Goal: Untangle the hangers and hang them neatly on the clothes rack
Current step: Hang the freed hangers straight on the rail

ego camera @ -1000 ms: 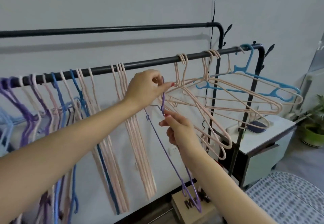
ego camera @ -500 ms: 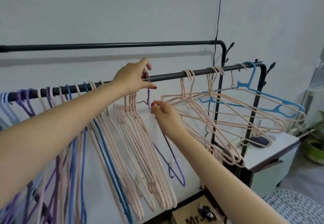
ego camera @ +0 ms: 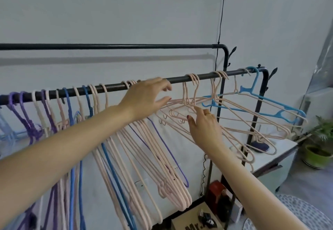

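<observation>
A black clothes rack has a front rail [ego camera: 180, 80] and a higher back rail [ego camera: 108, 46]. Purple, blue and pink hangers hang in a neat row on the left part of the front rail. A purple hanger [ego camera: 167, 150] hangs among pink ones below my left hand [ego camera: 146, 98], which is open with fingers spread beside the rail. A tangle of pink hangers [ego camera: 225, 114] and a light blue hanger [ego camera: 261, 102] hangs at the right end. My right hand [ego camera: 203, 127] is open, its fingertips touching the tangled pink hangers.
A white cabinet [ego camera: 281, 150] stands behind the rack's right post, a potted plant [ego camera: 319, 147] beside it. A cardboard box [ego camera: 196, 222] and a red item [ego camera: 216, 190] sit on the floor under the rack. A black cord [ego camera: 220, 22] runs down the wall.
The purple hanger has gone onto the front rail and both hands have let go of it. Both hands moved right toward the tangled pink hangers.
</observation>
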